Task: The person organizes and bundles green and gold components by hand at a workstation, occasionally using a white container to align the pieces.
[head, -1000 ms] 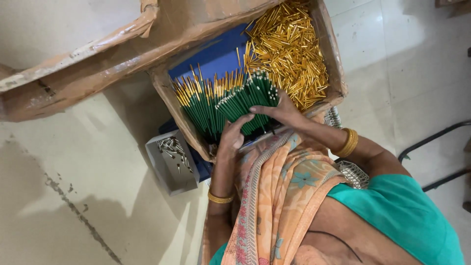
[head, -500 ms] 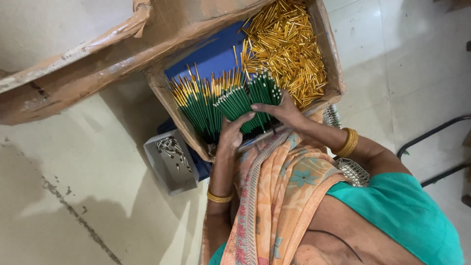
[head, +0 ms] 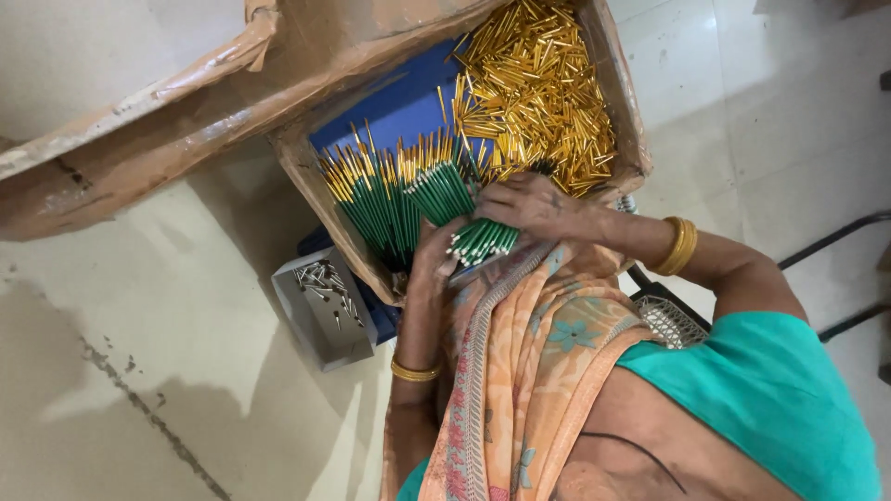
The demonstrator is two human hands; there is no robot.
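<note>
In the head view, the left hand (head: 434,255) and the right hand (head: 524,202) are both closed around one bundle of thin green plastic sticks with pale ends (head: 483,239). The left hand holds it from below with curled fingers, and the right hand presses on it from above, with the fingers spread over the top. The bundle lies across the near edge of the brown cardboard box (head: 624,130), just between the two hands and close to the person's orange patterned cloth (head: 520,371).

I judge that the sticks are light and stiff, but smooth, so single ones can slip out of the bundle. The grip is best taken around the middle of the bundle, with the ends kept even.

Inside the box, a row of green sticks with gold tips (head: 380,199) lies on a blue sheet (head: 399,107), touching the bundle on its left. Behind the right hand is a heap of small gold metal tubes (head: 538,83). On the pale floor (head: 139,306), just beside the box, stands a small grey tray with tiny metal pieces (head: 325,301).
</note>
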